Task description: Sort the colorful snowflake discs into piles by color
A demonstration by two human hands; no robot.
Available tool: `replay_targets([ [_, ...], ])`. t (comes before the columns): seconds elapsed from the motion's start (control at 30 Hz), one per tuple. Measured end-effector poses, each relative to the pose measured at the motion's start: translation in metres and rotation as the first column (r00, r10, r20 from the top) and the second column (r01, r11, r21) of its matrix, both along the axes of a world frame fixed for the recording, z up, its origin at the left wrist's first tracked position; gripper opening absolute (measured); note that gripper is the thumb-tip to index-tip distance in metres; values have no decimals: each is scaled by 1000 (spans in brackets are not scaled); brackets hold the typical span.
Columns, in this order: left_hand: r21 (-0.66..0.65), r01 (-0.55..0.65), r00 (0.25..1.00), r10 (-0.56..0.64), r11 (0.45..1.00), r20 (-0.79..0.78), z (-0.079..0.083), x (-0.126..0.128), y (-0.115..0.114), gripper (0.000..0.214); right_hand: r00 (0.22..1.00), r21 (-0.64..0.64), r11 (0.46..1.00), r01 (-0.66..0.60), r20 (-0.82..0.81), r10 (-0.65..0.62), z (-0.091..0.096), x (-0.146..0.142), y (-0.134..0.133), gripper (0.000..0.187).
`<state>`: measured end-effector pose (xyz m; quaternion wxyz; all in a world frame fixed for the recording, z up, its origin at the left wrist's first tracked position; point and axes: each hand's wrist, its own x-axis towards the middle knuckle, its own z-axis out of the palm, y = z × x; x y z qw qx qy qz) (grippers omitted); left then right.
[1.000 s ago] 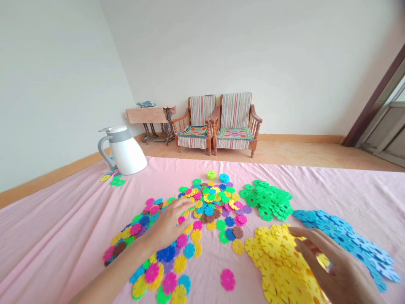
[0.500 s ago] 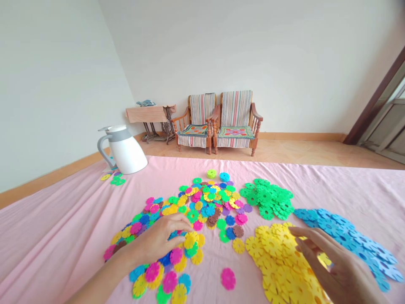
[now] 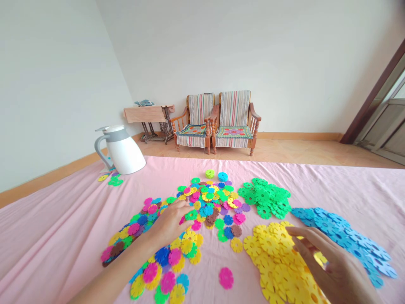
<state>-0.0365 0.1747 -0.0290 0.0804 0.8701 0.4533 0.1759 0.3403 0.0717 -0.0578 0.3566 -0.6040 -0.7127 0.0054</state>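
My left hand [image 3: 172, 219] is over the mixed heap of small flower-shaped plastic discs [image 3: 207, 196]. Its thumb and forefinger are apart, with a green disc [image 3: 190, 215] showing at their tips; nothing is visibly gripped. At the lower right, my right hand [image 3: 332, 257] hovers by the pile of yellow discs [image 3: 278, 261], fingers bent and apart. Yellow shows through the gap between those fingers; the hand hides part of the pile. A single pink disc [image 3: 226, 278] lies between the two hands' areas.
Green discs [image 3: 264, 196] and blue discs [image 3: 344, 236] form separate piles on the pink cloth [image 3: 316, 181]. A white and grey jug [image 3: 126, 154] stands at the left, with a few discs beside it. Two wooden armchairs [image 3: 236, 114] are beyond the cloth.
My left hand has moved up and away from the near yellow discs toward the middle of the mixed heap. My right hand has stayed nearly still. The view has shifted slightly.
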Motion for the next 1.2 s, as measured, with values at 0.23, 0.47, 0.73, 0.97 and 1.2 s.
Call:
replay_targets([
  [0.23, 90, -40, 997, 34, 995, 65, 4, 12, -4, 24, 999, 20, 999, -34, -3, 34, 5, -15, 0, 24],
  [0.47, -159, 13, 904, 56, 987, 424, 24, 63, -40, 24, 946, -158, 950, -270, -229, 231, 33, -80, 8, 22],
  [0.73, -279, 107, 893, 31, 954, 449, 11, 83, -59, 17, 906, -320, 887, -333, -368, 207, 33, -96, 35, 14],
  [0.97, -125, 187, 982, -184, 974, 31, 10, 56, -68, 31, 930, -214, 977, -5, -361, -74, 13, -21, 107, 25],
  [1.2, -54, 161, 983, -165, 986, -80, 8, 32, -62, 17, 927, -245, 967, 65, -345, -150, 5, -8, 97, 31],
])
